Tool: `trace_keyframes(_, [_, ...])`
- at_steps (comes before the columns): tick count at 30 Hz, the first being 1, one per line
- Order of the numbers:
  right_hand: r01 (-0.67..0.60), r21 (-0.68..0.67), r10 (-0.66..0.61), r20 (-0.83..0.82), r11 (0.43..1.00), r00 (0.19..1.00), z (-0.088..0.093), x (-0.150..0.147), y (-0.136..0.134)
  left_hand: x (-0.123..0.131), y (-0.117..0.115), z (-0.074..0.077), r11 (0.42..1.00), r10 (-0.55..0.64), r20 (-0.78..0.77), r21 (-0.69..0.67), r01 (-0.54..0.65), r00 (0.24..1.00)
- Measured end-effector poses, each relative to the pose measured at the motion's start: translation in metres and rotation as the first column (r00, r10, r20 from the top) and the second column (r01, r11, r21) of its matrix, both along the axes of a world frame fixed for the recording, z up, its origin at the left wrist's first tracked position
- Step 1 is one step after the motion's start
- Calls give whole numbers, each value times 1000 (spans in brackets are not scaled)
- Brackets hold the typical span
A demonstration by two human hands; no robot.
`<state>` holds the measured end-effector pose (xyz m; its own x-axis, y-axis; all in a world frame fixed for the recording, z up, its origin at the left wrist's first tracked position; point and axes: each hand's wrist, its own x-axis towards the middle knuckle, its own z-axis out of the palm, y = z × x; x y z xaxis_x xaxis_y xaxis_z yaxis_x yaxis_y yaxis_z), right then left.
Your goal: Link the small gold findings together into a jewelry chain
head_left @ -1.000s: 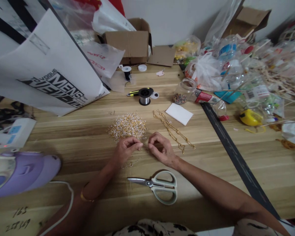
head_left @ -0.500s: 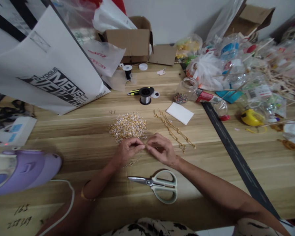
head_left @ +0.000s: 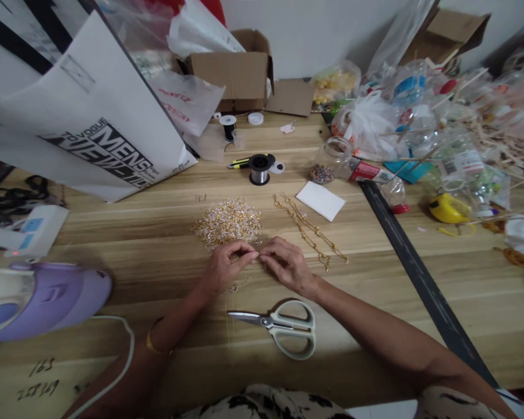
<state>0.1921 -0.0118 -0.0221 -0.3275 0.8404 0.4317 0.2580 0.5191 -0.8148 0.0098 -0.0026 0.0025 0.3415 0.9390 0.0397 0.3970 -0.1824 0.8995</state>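
Tiny gold-and-silver metal pieces (head_left: 227,222) heaped on wood-grain tabletop (head_left: 179,343)

Head view: heap lies just beyond left hand (head_left: 227,265), presumably for easy reach. Left thumb and forefinger pinched closed; right hand (head_left: 290,265) likewise, tips just beside each other, probably steadying something fine; what, cannot tell. Slender gold metal chains (head_left: 304,234) lie apart, perhaps against mixing. Pale-handled steel scissors (head_left: 266,321): handles rightward, likely suiting right hand.

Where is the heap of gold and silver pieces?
In the head view, the heap lies just beyond the left hand, left of the gold chains.
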Motion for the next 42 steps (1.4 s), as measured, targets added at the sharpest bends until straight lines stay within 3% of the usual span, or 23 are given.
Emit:
trace_keyframes(3, [92, -89, -97, -52, 992, 994, 1, 0, 2, 0, 0, 0, 982, -49, -134, 176, 72, 990])
trace_keyframes(6, [144, -195, -170, -125, 970, 977, 2, -1, 5, 0, -1, 3, 903, -143, -362, 333, 272, 921])
trace_keyframes(10, [157, -314, -225, -194, 936, 955, 3, 0, 7, -1, -2, 4, 841, -199, -530, 340, 421, 824])
trace_keyframes(16, [167, -405, -286, -255, 899, 924, 5, 0, 9, 4, -2, -2, 822, -171, -572, 366, 437, 802])
trace_keyframes(21, [171, -406, -290, -253, 898, 923, 5, 0, 9, 7, 1, 2, 779, -174, -643, 374, 504, 746])
trace_keyframes(25, [164, -405, -284, -258, 900, 923, 4, 0, 9, 6, 5, 3, 759, -219, -632, 369, 537, 744])
trace_keyframes(35, [156, -406, -280, -267, 901, 922, 4, 1, 9, 10, 7, 1, 757, -226, -648, 353, 550, 727])
trace_keyframes(39, [159, -402, -281, -267, 902, 922, 2, 1, 10, 6, 8, 0, 772, -210, -616, 372, 515, 759])
trace_keyframes(42, [152, -403, -275, -266, 902, 924, 2, 1, 10, 3, 10, -2, 802, -166, -513, 426, 418, 842])
